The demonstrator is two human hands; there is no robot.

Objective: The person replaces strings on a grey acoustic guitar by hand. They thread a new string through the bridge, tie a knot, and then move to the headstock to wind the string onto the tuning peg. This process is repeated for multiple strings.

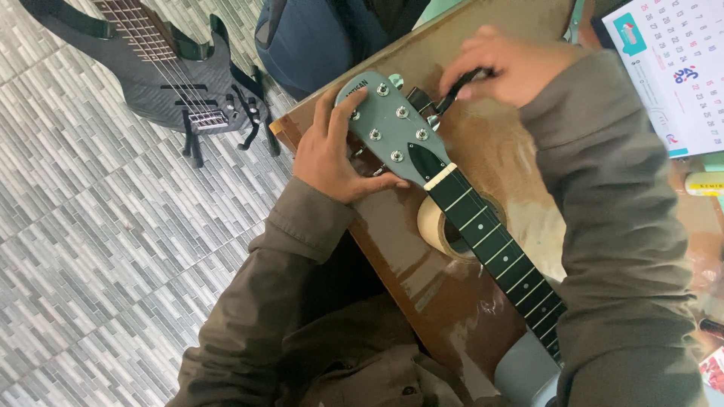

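Headstock (392, 128) lies on the brown table (452, 309), neck over a tape roll (431, 224). Left hand (332, 154) clamped on the headstock edge; right hand (513, 68) pinches a black tool (461, 84) at a tuner. Best kept square to the tuner, headstock steadied.

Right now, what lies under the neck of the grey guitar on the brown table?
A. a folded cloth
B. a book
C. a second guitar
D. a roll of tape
D: a roll of tape sits on the table beneath the guitar neck, while the left hand grips the headstock and the right hand holds a black tool.
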